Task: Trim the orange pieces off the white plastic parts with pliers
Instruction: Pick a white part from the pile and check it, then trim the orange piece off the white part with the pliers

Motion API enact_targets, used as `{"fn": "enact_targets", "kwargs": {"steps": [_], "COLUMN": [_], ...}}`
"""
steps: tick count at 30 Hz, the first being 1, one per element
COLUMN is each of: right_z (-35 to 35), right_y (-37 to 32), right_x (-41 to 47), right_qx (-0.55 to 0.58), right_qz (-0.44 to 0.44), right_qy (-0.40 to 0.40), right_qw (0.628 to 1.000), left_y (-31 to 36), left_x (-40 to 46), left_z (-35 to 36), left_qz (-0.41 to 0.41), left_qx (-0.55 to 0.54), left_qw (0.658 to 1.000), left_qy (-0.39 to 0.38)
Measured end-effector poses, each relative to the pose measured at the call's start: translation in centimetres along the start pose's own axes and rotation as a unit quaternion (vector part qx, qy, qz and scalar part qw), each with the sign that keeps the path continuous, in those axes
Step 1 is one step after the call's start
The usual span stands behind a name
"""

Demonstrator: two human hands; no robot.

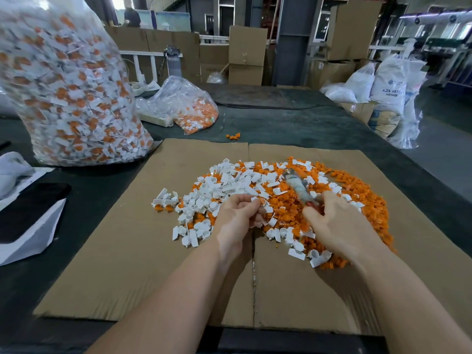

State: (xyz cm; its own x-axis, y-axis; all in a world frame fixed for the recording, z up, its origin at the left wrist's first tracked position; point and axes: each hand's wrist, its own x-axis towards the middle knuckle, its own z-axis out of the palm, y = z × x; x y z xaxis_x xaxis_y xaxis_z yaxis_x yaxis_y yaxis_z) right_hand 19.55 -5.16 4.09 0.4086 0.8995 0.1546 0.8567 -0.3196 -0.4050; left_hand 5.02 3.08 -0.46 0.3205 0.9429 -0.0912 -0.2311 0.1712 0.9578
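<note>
A heap of white plastic parts and cut orange pieces lies on a flattened cardboard sheet. My left hand pinches one small white part with an orange piece between thumb and fingertips, just above the heap. My right hand grips the pliers by their handles; the blurred jaws point up and away to the left, over the orange pieces. The pliers' jaws are a little apart from the held part.
A tall clear bag full of untrimmed white-and-orange parts stands at the left. A smaller bag lies behind the cardboard. A dark phone-like object on white paper lies at the left edge. Cardboard boxes and white sacks stand beyond the table.
</note>
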Motion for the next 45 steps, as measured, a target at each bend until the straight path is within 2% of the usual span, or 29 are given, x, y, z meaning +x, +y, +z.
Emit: {"fn": "enact_targets", "kwargs": {"steps": [3, 6, 10, 13, 17, 25, 31, 34, 39, 42, 45], "right_z": [-0.8, -0.9, -1.2, -1.3, -1.2, -0.2, 0.7, 0.8, 1.5, 2.2, 2.4], "right_y": [-1.1, -2.0, -2.3, -2.5, -2.9, -2.7, -1.7, -0.2, 2.7, 3.9, 4.1], "right_x": [-0.2, -0.6, -0.8, -0.8, -0.8, -0.7, -1.0, -0.6, 1.2, 1.9, 1.9], "right_qx": [0.120, 0.209, 0.251, 0.237, 0.212, 0.094, 0.119, 0.147, -0.066, -0.134, -0.227], "right_qz": [-0.005, 0.016, 0.030, 0.014, -0.004, -0.050, -0.058, -0.030, 0.034, 0.034, 0.050], "right_qy": [-0.128, -0.218, -0.265, -0.276, -0.257, -0.177, -0.112, -0.049, 0.056, 0.052, 0.060], "right_qw": [0.984, 0.953, 0.931, 0.931, 0.943, 0.978, 0.985, 0.988, 0.996, 0.989, 0.971], "left_y": [0.7, 1.1, 1.1, 1.1, 1.2, 1.0, 0.7, 0.7, -0.5, -1.0, -1.1], "left_x": [0.4, 0.7, 0.9, 1.0, 1.1, 0.7, 0.4, 0.0, -1.1, -1.4, -1.4], "left_z": [0.0, 0.0, -0.2, -0.1, 0.2, 0.9, 1.3, 0.8, -0.2, -0.4, -0.5], "left_qz": [0.001, 0.002, 0.005, 0.003, -0.002, 0.000, -0.004, 0.008, 0.071, 0.091, 0.099], "left_qx": [-0.007, -0.002, 0.020, 0.018, 0.016, 0.009, -0.023, -0.019, 0.140, 0.234, 0.263], "left_qw": [1.000, 1.000, 0.999, 0.998, 0.998, 0.996, 0.994, 0.994, 0.986, 0.967, 0.959], "left_qy": [0.006, 0.023, 0.044, 0.057, 0.068, 0.091, 0.105, 0.104, 0.057, 0.039, 0.033]}}
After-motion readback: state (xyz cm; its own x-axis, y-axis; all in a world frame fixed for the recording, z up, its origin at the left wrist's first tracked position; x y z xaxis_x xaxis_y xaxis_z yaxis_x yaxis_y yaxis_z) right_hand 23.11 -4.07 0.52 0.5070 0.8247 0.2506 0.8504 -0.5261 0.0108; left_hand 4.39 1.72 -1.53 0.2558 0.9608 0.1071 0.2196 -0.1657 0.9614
